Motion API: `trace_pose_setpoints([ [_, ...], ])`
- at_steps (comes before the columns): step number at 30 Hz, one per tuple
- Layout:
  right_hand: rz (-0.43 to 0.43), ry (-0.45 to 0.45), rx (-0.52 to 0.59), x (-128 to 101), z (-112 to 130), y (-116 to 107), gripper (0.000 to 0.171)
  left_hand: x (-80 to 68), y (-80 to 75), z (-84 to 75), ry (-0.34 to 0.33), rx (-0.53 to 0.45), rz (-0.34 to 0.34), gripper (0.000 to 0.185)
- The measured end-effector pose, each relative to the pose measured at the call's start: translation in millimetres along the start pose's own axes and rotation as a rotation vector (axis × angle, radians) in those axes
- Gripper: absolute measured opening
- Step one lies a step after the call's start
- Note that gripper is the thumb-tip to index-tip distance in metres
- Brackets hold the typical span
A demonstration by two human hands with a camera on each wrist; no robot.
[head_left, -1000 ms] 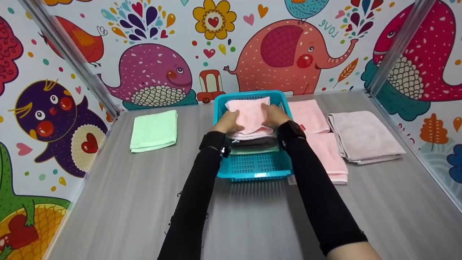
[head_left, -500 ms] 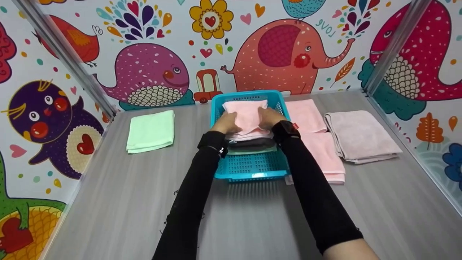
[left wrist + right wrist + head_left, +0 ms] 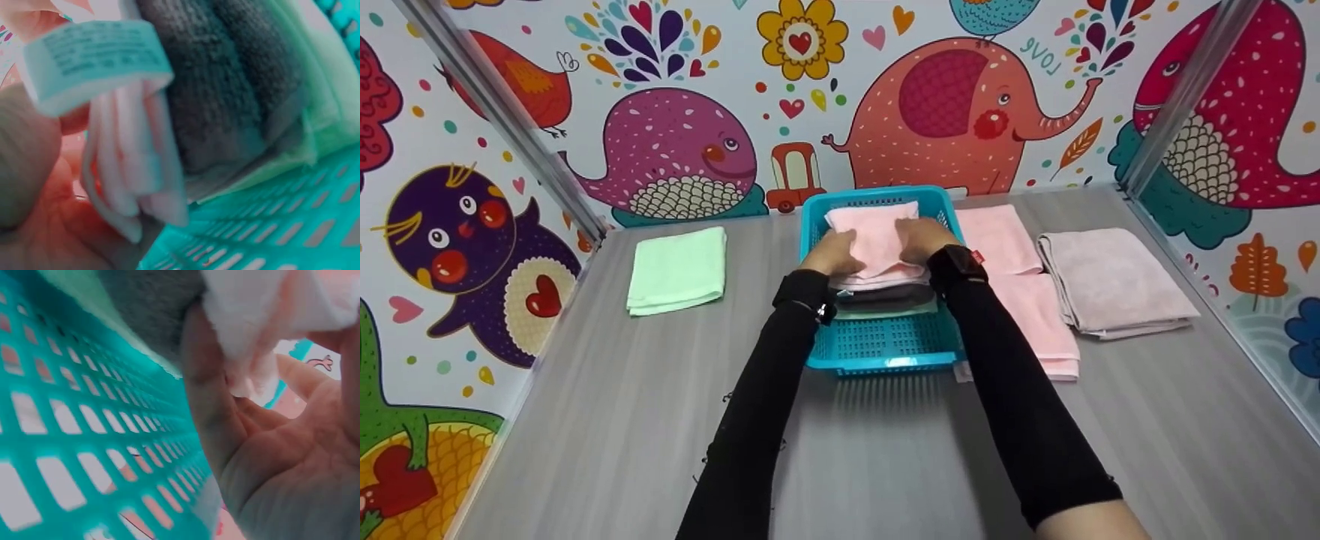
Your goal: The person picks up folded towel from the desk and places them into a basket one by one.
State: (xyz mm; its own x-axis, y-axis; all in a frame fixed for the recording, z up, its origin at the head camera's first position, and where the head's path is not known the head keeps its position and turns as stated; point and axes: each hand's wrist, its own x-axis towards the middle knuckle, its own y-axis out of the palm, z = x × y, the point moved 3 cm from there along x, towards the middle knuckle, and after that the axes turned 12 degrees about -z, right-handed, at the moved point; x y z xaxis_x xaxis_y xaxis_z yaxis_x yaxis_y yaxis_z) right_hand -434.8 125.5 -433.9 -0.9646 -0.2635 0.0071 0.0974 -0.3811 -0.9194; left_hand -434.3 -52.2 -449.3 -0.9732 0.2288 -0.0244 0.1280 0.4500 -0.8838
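Note:
A folded pink towel (image 3: 874,234) lies on top of a stack in the teal basket (image 3: 877,349), over a dark grey towel (image 3: 885,298) and a pale green one (image 3: 889,311). My left hand (image 3: 838,253) grips the pink towel's left side and my right hand (image 3: 913,238) grips its right side. The left wrist view shows the pink towel's layers (image 3: 135,169) with a white label (image 3: 95,56) against my palm, next to the grey towel (image 3: 219,101). In the right wrist view my thumb (image 3: 208,410) is tucked under the pink towel's edge (image 3: 270,309), above the basket mesh (image 3: 84,439).
A folded mint green towel (image 3: 679,270) lies on the grey table to the left. Right of the basket lie two pink towels (image 3: 1001,238) (image 3: 1042,322) and a mauve towel (image 3: 1114,281). Cartoon-printed walls with metal posts (image 3: 1177,97) enclose three sides.

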Motion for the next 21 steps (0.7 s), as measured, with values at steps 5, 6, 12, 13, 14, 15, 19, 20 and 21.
trace_pose_setpoints([
  [5, -0.08, 0.023, 0.049, -3.1, 0.9, -19.9, 0.075, -8.7, -12.5, -4.4, -0.02, -0.003, -0.125, 0.075],
  [6, -0.088, 0.028, 0.063, -3.8, 0.8, -25.1, 0.074, -11.0, -17.6, -6.3, -0.027, 0.011, -0.166, 0.074],
  [12, -0.146, 0.066, 0.101, -13.3, -6.2, -55.6, 0.063, -20.9, -62.9, -4.9, -0.059, 0.018, -0.402, 0.063],
  [13, -0.162, 0.078, 0.115, -15.9, -10.1, -59.1, 0.063, -22.0, -70.6, 1.0, -0.066, -0.005, -0.435, 0.06],
  [14, -0.181, 0.084, 0.128, -18.9, -14.4, -61.7, 0.063, -22.8, -77.9, 9.2, -0.07, -0.021, -0.469, 0.057],
  [15, -0.198, 0.092, 0.143, -21.5, -20.1, -63.1, 0.064, -23.6, -84.0, 20.0, -0.079, -0.029, -0.501, 0.055],
  [19, -0.234, 0.112, 0.183, -33.7, -43.1, -59.0, 0.067, -30.4, -97.4, 79.4, -0.152, -0.027, -0.563, 0.053],
  [20, -0.226, 0.12, 0.19, -36.6, -48.3, -55.9, 0.068, -33.6, -98.1, 97.2, -0.185, -0.011, -0.564, 0.054],
  [21, -0.214, 0.131, 0.197, -38.8, -53.4, -52.0, 0.069, -37.9, -98.1, 115.1, -0.226, 0.007, -0.556, 0.055],
])
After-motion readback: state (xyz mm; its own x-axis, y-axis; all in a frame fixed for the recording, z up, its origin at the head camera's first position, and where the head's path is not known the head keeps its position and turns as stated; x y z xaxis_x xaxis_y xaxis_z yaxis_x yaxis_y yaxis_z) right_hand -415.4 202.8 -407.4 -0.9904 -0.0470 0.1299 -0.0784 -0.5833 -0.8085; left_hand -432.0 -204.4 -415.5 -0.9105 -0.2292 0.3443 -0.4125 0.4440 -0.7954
